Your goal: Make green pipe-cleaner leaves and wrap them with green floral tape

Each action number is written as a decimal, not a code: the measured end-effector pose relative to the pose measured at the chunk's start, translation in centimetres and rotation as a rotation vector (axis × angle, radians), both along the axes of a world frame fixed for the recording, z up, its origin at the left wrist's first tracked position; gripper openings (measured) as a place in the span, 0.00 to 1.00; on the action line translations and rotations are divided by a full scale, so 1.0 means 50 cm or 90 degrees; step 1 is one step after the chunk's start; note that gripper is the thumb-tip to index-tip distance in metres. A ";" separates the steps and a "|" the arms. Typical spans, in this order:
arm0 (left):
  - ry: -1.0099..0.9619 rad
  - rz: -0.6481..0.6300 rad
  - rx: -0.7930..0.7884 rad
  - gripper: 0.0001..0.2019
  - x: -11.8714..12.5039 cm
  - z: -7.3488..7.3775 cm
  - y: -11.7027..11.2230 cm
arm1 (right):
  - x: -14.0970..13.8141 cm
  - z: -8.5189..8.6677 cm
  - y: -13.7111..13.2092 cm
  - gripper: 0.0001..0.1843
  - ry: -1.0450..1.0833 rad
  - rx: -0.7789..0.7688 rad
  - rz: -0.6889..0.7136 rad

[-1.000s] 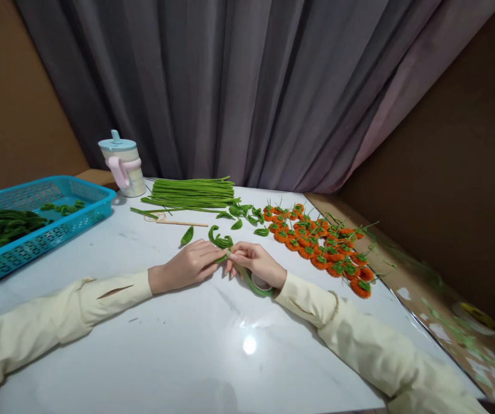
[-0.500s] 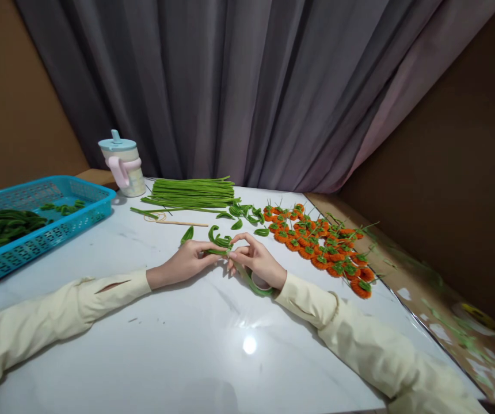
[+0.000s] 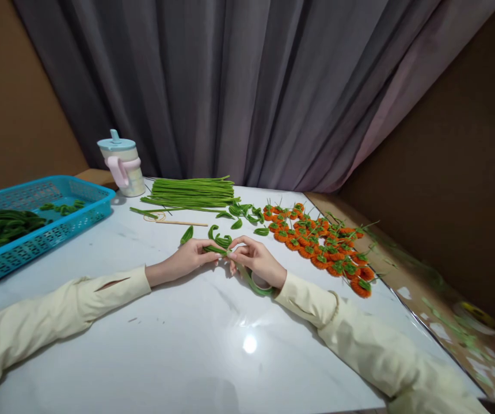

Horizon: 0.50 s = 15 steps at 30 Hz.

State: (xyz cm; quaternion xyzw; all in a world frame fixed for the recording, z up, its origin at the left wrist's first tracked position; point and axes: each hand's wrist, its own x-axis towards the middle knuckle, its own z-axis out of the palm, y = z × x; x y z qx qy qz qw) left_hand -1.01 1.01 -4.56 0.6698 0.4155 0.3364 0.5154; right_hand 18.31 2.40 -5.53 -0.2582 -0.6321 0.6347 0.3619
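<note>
My left hand (image 3: 187,257) pinches a green pipe-cleaner leaf (image 3: 215,249) between thumb and fingers, its tip pointing right. My right hand (image 3: 259,262) meets it there, thumb and index finger closed at the leaf's end. From those fingertips a pale green strip runs down to a roll of green tape (image 3: 261,290), partly covered by my right wrist. Just beyond the hands lie several curved green pipe-cleaner pieces (image 3: 223,240). A single leaf (image 3: 186,234) rests past my left knuckles. Fingers hide the exact joint between strip and leaf.
Long green pipe cleaners (image 3: 191,192) are stacked at the back, near a thin wooden stick (image 3: 185,223). Orange fuzzy pieces with green tops (image 3: 308,240) cover the right side. At left stand a blue basket (image 3: 79,214) with green pieces and a lidded cup (image 3: 123,167).
The leaf between my hands has turned slightly, now showing more of its looped strands. Both hands stay in nearly the same place, my fingertips shifting a little.
</note>
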 end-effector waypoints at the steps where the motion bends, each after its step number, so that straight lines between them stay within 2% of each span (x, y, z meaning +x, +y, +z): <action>1: 0.002 -0.003 -0.001 0.11 0.000 0.001 0.000 | 0.000 0.000 0.000 0.19 -0.004 0.000 -0.002; 11: -0.043 -0.069 -0.034 0.11 -0.003 0.023 -0.006 | -0.001 -0.007 0.000 0.19 0.020 -0.008 -0.003; 15: 0.001 -0.030 -0.004 0.14 0.002 0.022 -0.007 | -0.002 -0.006 -0.001 0.19 0.022 -0.005 -0.007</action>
